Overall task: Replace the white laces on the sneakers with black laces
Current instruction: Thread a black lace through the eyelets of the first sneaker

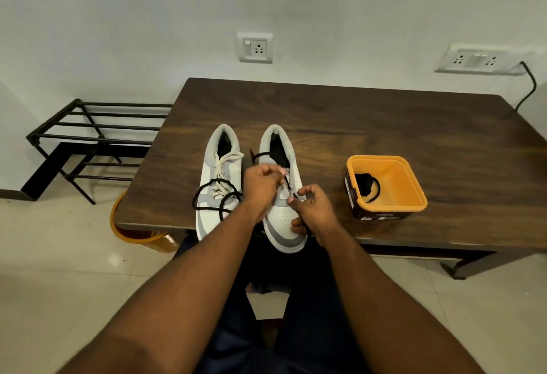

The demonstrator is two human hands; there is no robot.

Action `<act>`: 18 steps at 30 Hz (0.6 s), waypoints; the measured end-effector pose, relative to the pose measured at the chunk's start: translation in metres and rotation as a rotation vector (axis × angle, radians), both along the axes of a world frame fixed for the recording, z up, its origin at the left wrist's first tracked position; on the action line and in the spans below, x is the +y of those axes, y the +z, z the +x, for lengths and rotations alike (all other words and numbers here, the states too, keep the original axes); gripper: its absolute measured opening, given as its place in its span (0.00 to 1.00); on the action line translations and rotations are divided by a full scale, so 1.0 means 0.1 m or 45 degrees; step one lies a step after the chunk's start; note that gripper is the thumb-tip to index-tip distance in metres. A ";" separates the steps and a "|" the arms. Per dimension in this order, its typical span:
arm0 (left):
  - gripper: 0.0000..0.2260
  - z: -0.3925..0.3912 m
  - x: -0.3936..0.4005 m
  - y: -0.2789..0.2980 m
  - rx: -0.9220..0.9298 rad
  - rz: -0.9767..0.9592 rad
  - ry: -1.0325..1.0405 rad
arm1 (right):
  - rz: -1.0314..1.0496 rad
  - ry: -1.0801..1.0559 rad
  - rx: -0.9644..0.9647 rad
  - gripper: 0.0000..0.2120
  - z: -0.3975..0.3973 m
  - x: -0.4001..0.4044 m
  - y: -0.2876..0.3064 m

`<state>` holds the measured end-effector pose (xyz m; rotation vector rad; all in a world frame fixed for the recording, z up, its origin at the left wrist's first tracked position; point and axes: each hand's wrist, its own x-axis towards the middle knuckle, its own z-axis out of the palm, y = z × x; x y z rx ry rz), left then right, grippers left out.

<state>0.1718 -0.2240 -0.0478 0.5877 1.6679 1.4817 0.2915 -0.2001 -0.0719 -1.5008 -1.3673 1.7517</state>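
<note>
On the dark wooden table (370, 125), the left sneaker (217, 178) lay toe toward the person, heel to the wall, white lace (220, 171) threaded, a loose black lace (217, 196) looped across it. Just beside it, parallel, sat the right sneaker (282, 222). Over its eyelets the left hand (260, 185) had fingers curled, pinching a black lace strand (286, 182). The right hand (312, 208) pinched that lace lower with curled fingers. Farther right, an orange tub (411, 193) held another black lace (365, 185).
</note>
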 end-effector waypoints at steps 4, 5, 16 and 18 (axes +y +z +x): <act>0.07 -0.13 0.19 0.35 0.115 0.153 0.103 | 0.127 -0.054 -0.063 0.13 -0.01 -0.03 -0.07; 0.07 -0.15 0.26 0.44 0.142 0.180 0.102 | 0.136 -0.059 -0.073 0.14 -0.02 -0.02 -0.07; 0.16 -0.89 1.10 1.50 0.710 0.084 -0.148 | 0.154 -0.020 -0.146 0.14 -0.05 -0.01 -0.10; 0.29 -0.89 0.99 1.32 1.033 -0.355 -0.461 | 0.150 -0.015 -0.155 0.14 -0.05 -0.01 -0.09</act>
